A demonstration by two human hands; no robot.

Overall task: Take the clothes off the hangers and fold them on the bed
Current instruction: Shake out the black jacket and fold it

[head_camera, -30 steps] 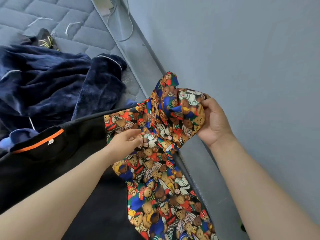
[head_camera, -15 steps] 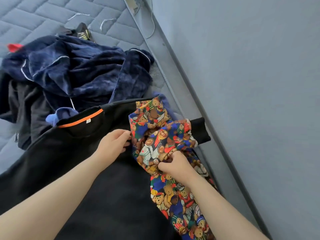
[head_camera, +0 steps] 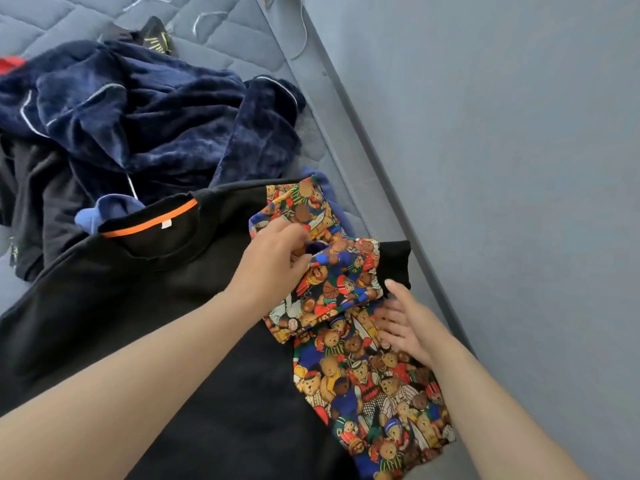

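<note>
Working on a black sweatshirt spread flat on the quilted mattress, matte knit, neck toward the far side. Inside the collar, a strip of orange neck tape and a small white tag, too small to read. Down the right side, a teddy-bear print sleeve: smooth cloth crowded with bears in sports kit, balls and stripes, in red, blue, yellow and green. Doubled back on itself partway up, ending in a plain black cuff near the bed rail. Pinching the folded part with the left hand, fingers curled into the cloth. Holding the right hand flat, fingers straight and spread, slightly blurred, at the edge of the fold over the lower sleeve; contact impossible to judge. Beyond the collar, heaped in soft creases, a navy velour garment with thin white piping, plush and faintly shiny. Past the rail, a plain grey-blue wall.
</note>
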